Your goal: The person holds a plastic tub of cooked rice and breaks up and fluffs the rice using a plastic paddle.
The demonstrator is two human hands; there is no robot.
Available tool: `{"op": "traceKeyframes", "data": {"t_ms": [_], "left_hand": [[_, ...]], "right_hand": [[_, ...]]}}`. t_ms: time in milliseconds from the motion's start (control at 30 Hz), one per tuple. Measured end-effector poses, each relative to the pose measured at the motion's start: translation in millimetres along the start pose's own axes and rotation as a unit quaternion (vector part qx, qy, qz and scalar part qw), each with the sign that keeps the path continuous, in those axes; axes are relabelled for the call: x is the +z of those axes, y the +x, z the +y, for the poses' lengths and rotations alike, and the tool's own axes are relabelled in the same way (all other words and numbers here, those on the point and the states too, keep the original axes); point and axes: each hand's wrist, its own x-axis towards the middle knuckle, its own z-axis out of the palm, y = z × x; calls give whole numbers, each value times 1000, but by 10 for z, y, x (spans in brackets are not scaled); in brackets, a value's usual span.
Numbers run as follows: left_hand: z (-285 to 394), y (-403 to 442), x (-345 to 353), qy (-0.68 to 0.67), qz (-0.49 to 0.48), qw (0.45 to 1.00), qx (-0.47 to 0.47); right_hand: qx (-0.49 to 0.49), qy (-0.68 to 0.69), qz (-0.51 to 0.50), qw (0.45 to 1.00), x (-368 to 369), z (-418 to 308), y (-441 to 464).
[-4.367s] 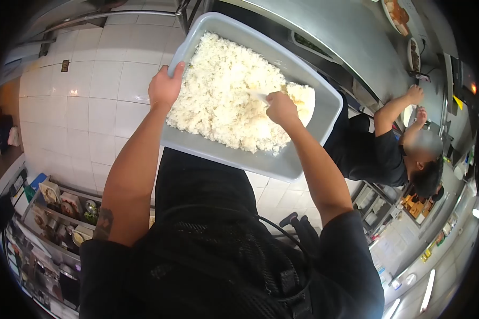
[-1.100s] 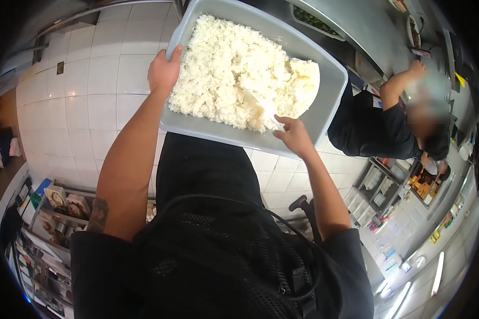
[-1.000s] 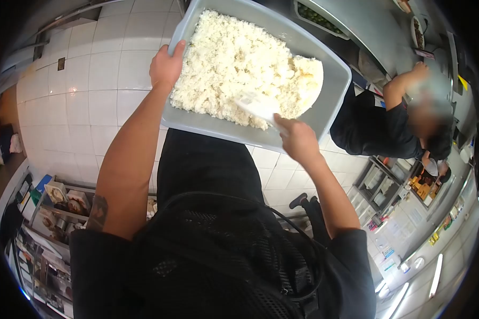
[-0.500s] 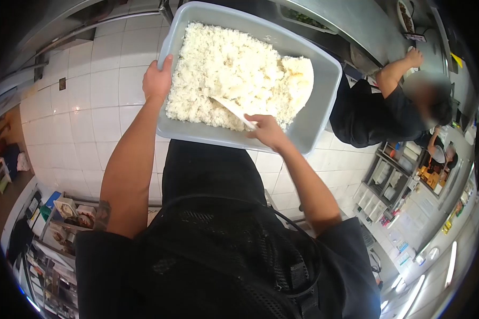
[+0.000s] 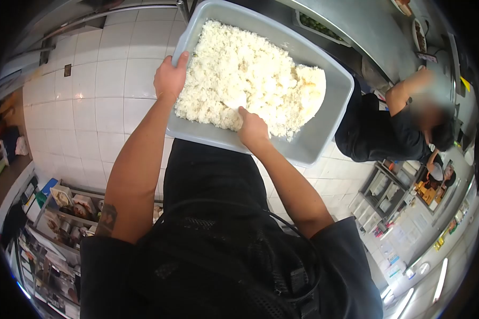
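Observation:
A grey plastic tub [image 5: 338, 101] holds a wide heap of cooked white rice [image 5: 245, 69], with a compact rounded lump at its right end. My left hand [image 5: 170, 80] grips the tub's left rim, thumb over the edge. Over the near side of the rice, my right hand [image 5: 254, 130] is closed round the handle of a white rice paddle [image 5: 234, 103]. Most of the blade is sunk in or blends with the rice. Bare tub floor shows at the right end.
A steel counter [image 5: 351, 26] runs along the upper right, with a container of green vegetables [image 5: 322, 26] below its edge. A co-worker in black [image 5: 375, 127] leans at the counter close to the tub. Stocked shelves [image 5: 64, 228] stand lower left, above white floor tiles [image 5: 104, 80].
My right hand has moved left and turned, pushing the paddle lower into the rice so less of it shows. The tub and my left hand appear slightly farther right in view.

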Motion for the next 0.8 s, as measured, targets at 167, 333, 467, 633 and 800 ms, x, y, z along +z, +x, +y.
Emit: {"op": "traceKeyframes", "data": {"t_ms": [167,333,467,633,800], "left_hand": [[-22,0,0,-12,-11,1000,8],[-49,-1,15,-22,-1,1000,14],[65,-106,-127,-14,-12,1000,-4],[33,-83,-110,-23,-3,1000,3],[-12,-68,-68,-14,7,1000,12]], "right_hand": [[-3,266,-37,963,-98,411,-14],[156,484,-74,858,-918,570,-641],[120,399,-67,907,-1267,729,-712],[-9,64,83,994,-1603,522,-495],[-25,-104,45,993,-979,186,390]]}}
